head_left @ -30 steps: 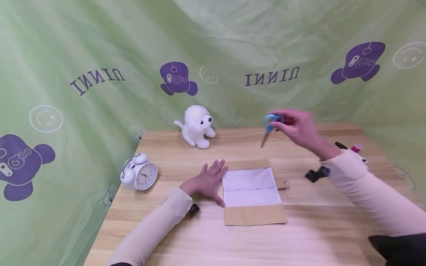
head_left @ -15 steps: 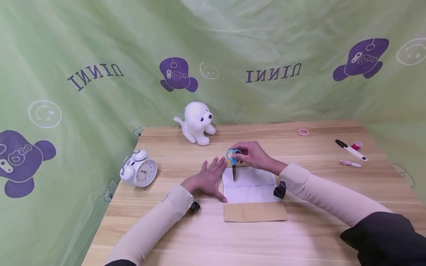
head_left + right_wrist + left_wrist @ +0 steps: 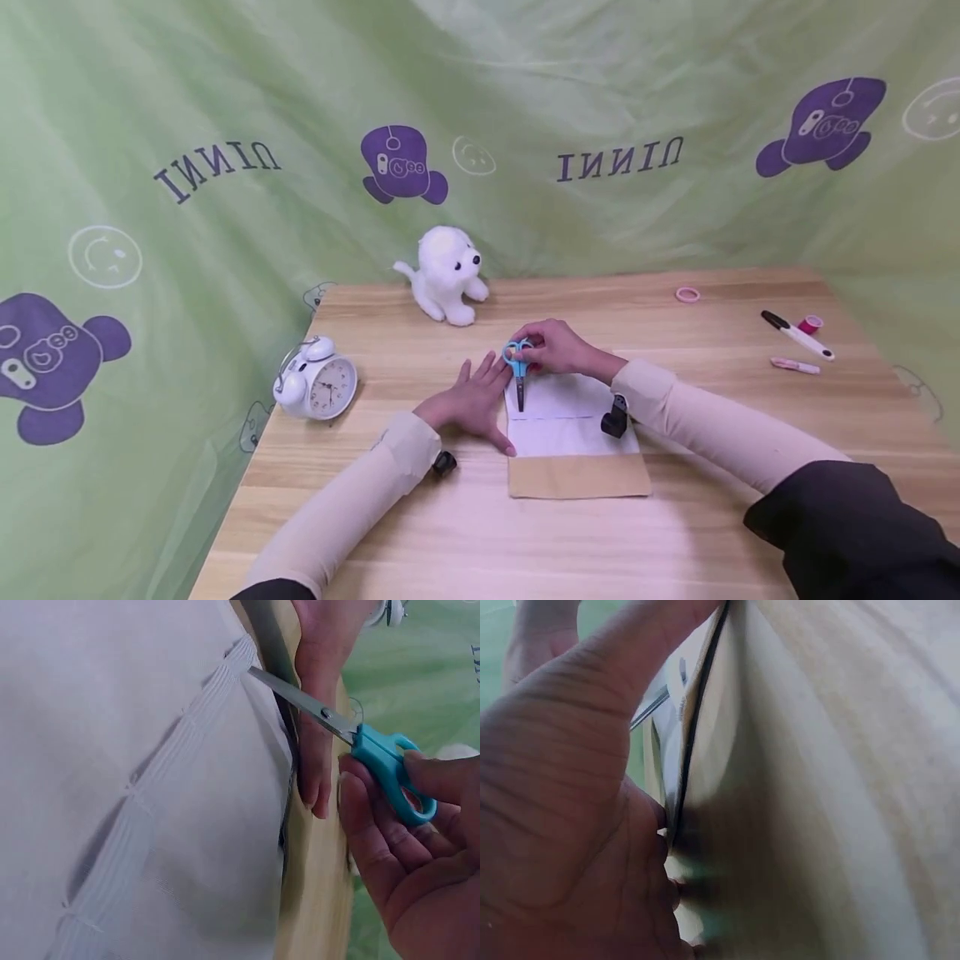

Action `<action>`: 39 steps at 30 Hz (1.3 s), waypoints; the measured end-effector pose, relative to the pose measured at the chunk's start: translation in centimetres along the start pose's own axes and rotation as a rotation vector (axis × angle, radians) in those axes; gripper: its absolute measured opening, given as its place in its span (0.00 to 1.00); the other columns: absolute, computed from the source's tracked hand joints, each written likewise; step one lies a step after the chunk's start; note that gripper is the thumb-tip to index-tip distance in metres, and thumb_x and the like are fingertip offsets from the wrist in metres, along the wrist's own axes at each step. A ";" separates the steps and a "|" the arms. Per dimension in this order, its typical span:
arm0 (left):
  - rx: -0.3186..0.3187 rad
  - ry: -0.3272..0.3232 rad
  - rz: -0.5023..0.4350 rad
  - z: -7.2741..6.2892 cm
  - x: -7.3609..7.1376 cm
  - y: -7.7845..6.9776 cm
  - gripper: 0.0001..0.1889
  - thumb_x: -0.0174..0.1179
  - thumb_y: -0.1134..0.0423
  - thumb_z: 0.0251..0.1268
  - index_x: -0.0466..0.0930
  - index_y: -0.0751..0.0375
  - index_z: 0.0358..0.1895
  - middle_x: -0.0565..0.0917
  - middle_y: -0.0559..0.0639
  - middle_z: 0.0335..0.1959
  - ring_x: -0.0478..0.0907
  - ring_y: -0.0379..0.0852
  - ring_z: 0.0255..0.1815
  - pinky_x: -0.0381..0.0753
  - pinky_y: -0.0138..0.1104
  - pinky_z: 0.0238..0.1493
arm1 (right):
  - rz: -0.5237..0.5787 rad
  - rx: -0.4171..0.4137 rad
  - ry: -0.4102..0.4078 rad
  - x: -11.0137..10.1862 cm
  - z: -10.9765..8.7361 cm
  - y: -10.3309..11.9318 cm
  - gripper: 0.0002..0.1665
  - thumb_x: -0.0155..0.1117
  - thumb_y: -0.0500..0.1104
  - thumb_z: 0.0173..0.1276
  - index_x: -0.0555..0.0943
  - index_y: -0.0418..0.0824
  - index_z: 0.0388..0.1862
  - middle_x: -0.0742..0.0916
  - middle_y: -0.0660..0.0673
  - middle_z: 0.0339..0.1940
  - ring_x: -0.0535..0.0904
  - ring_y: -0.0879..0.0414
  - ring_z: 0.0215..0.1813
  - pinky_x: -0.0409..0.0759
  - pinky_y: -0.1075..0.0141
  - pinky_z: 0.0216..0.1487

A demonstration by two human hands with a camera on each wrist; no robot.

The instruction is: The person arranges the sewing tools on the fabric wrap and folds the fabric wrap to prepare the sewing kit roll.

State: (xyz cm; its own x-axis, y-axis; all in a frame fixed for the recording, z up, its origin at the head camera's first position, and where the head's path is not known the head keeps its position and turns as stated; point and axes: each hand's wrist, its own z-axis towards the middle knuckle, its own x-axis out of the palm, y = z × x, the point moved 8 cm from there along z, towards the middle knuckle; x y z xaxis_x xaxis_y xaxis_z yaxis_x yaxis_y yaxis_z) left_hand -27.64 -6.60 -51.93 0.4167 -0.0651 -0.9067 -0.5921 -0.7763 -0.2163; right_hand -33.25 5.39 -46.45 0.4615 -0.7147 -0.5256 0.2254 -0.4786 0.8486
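Note:
A tan fold-out pouch [image 3: 577, 477] with a white lining lies spread on the table. My left hand [image 3: 474, 404] rests with fingers spread at its left edge, thumb touching the lining's side. Between the thumb and fingers of my right hand [image 3: 558, 346] is a pair of scissors [image 3: 379, 754], gripped by the blue handles with the blades shut and pointing down. In the right wrist view, the blade tip is right at the end of a stitched white elastic band [image 3: 142, 787] across the lining. The left wrist view shows mostly my palm [image 3: 562, 772] beside the pouch's edge.
On the left stands a white alarm clock [image 3: 322, 385], and a white plush dog [image 3: 447, 275] sits at the back. Farther right are a pink ring [image 3: 687, 294], a black-and-white marker [image 3: 798, 335], a red thread spool [image 3: 810, 325] and a pink-and-white pen [image 3: 795, 365].
My right hand has carried the scissors left and down, from above the back of the table to the pouch's left side. My left hand has stayed at the pouch's edge.

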 end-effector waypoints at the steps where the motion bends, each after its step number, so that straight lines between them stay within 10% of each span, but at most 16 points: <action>1: -0.002 0.004 -0.001 0.0 0.0 0.0 0.76 0.70 0.24 0.38 0.32 0.60 0.82 0.30 0.57 0.84 0.26 0.61 0.84 0.34 0.67 0.77 | 0.006 0.007 0.012 0.0 0.1 -0.1 0.13 0.69 0.37 0.67 0.85 0.34 0.50 0.92 0.39 0.34 0.89 0.46 0.31 0.86 0.63 0.31; 9: 0.012 0.018 -0.008 0.0 -0.2 0.3 0.77 0.71 0.23 0.35 0.31 0.57 0.82 0.28 0.54 0.84 0.25 0.60 0.84 0.34 0.66 0.78 | -0.159 0.026 0.034 0.3 0.3 -0.8 0.13 0.71 0.46 0.66 0.88 0.41 0.46 0.92 0.46 0.39 0.80 0.61 0.36 0.75 0.69 0.40; 24: 0.033 0.012 0.007 -0.3 0.0 0.6 0.78 0.69 0.21 0.35 0.29 0.57 0.82 0.26 0.52 0.84 0.25 0.57 0.85 0.33 0.63 0.79 | -0.038 0.174 0.254 3.2 -0.6 -2.0 0.06 0.69 0.38 0.66 0.82 0.36 0.37 0.87 0.48 0.26 0.80 0.61 0.25 0.83 0.67 0.30; 39: 0.036 0.034 -0.012 0.0 -0.1 0.9 0.78 0.70 0.22 0.35 0.28 0.55 0.82 0.25 0.51 0.83 0.22 0.56 0.84 0.31 0.62 0.80 | -0.192 0.120 0.182 2.9 -0.1 -1.1 0.04 0.73 0.38 0.61 0.87 0.38 0.33 0.89 0.50 0.26 0.76 0.64 0.24 0.74 0.73 0.27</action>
State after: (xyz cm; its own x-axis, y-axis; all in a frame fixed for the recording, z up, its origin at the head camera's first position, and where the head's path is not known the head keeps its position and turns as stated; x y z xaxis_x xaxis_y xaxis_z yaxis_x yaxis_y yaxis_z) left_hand -28.21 -7.26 -52.04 0.4471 -0.0776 -0.8911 -0.6111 -0.7540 -0.2410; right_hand -32.08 3.87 -48.91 0.5689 -0.5068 -0.6477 0.2254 -0.6613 0.7154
